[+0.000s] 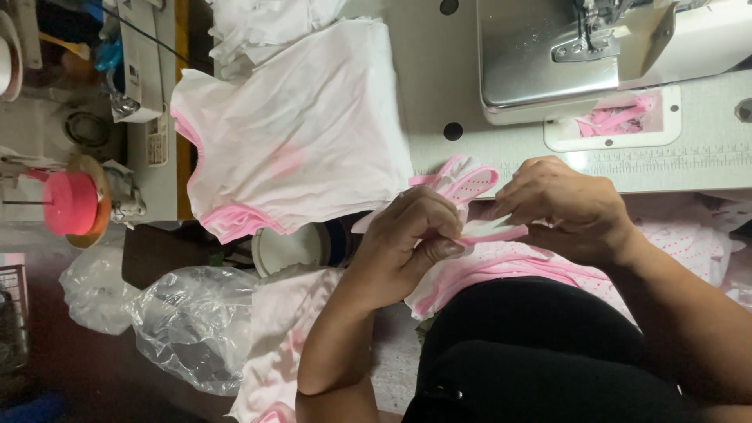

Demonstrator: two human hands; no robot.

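Head-camera view: a pink binding strip (492,232) is pinched between the left hand (403,247) and the right hand (560,207), both sets of fingers closed on it at the edge of a pink dotted garment (689,247) spread over the lap. Just beyond the fingertips a looped pink strap (462,182) is seen; farther beyond lie a white shirt (305,133) and a sewing machine (564,55).

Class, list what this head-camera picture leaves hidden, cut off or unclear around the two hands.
- Pink trim strip: its middle hidden inside the left hand and right hand.
- Sewing machine: top cut off by the upper edge.
- Pink dotted garment: shape hidden by the right forearm and the frame edge.
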